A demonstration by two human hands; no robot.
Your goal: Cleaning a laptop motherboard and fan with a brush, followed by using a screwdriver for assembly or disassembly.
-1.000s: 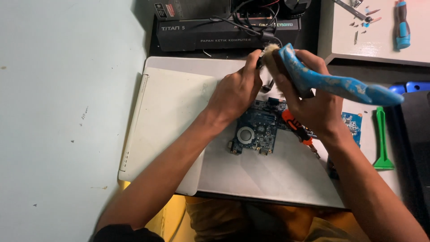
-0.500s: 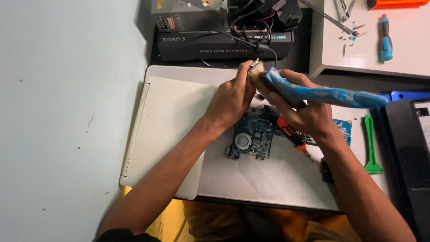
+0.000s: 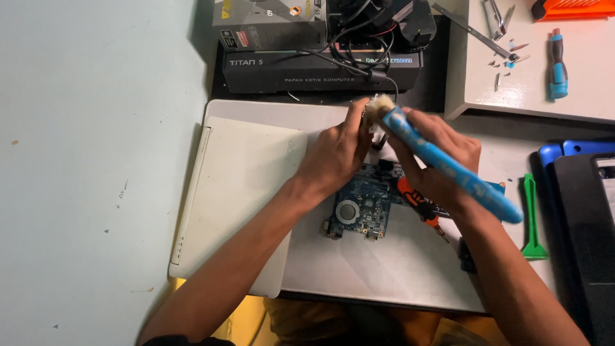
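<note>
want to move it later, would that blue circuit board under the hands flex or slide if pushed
The blue circuit board looks thin, flat and rigid, so probably stiff rather than floppy. Lying on the smooth white laptop shell, it would likely slide easily. Its exposed small components suggest it is fragile.

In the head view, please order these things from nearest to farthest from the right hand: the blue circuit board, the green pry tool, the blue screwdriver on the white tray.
From the right hand:
1. Blue circuit board, just left of and below it.
2. Green pry tool, to its right.
3. Blue screwdriver, top right on the white tray.
</note>
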